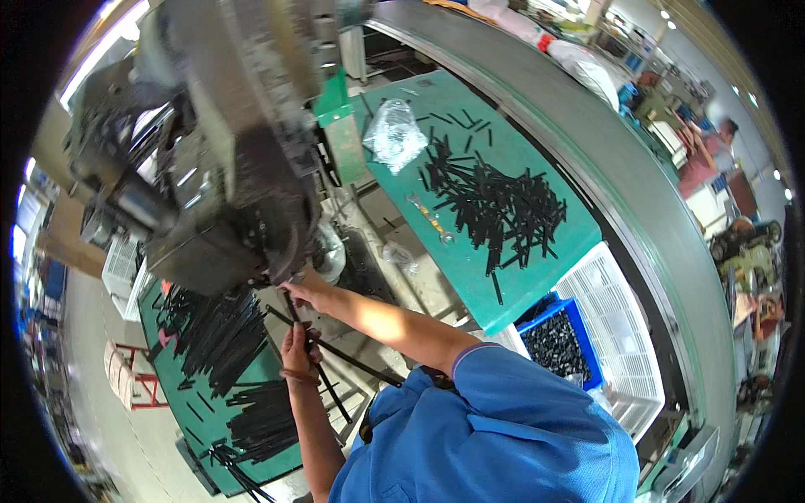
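My left hand [299,352] is closed around thin black strips [335,401], which stick out past the fingers at different angles. Just above it, my right hand [307,291] reaches under the head of a large dark machine [243,218]. Its fingers are pinched together at the upper end of a black strip, close to the machine's working point. The machine hides part of the fingertips. To the left of my hands, a green table [194,419] carries piles of long black strips [214,335].
On a green table [537,285] to the right lie short black pieces [503,210], a wrench [430,220] and a clear plastic bag [394,136]. A blue bin [560,342] of small black parts sits in a white crate [619,323]. Beyond is a conveyor [646,180]; a person [707,158] sits far right.
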Tool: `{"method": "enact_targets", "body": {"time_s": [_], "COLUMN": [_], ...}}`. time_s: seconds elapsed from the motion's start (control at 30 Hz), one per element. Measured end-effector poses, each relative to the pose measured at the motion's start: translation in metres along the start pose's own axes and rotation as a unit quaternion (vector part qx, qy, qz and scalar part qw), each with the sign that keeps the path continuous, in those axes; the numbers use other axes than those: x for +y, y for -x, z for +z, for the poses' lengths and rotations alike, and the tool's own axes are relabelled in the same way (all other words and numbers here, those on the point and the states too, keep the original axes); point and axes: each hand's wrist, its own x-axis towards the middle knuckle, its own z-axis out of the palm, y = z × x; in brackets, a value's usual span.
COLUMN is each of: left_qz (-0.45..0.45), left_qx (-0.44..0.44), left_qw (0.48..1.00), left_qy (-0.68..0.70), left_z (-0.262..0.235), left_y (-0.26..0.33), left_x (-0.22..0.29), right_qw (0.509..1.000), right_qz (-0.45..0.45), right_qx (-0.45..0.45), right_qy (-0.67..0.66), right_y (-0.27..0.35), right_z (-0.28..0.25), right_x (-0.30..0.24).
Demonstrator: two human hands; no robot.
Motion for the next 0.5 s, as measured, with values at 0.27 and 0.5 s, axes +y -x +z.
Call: {"method": "enact_targets", "body": {"time_s": [0.27, 0.5], "left_qz": [0.006, 0.010], "left_qx": [0.036, 0.041], "left_qw": [0.998, 0.998], "left_qy": [-0.043, -0.044], "left_z": [0.002, 0.015], "left_y": [0.002, 0.008], "left_x": [0.001, 0.000], "right_qw": [0.843, 0.657], "right_qz": [-0.020, 0.201], "right_qx": [0.425, 0.527], "right_qy": [0.329, 0.500], "right_y": [0.116, 0.164], "right_z": [-0.264, -0.408], "right_x": [-0.036, -0.025]}}
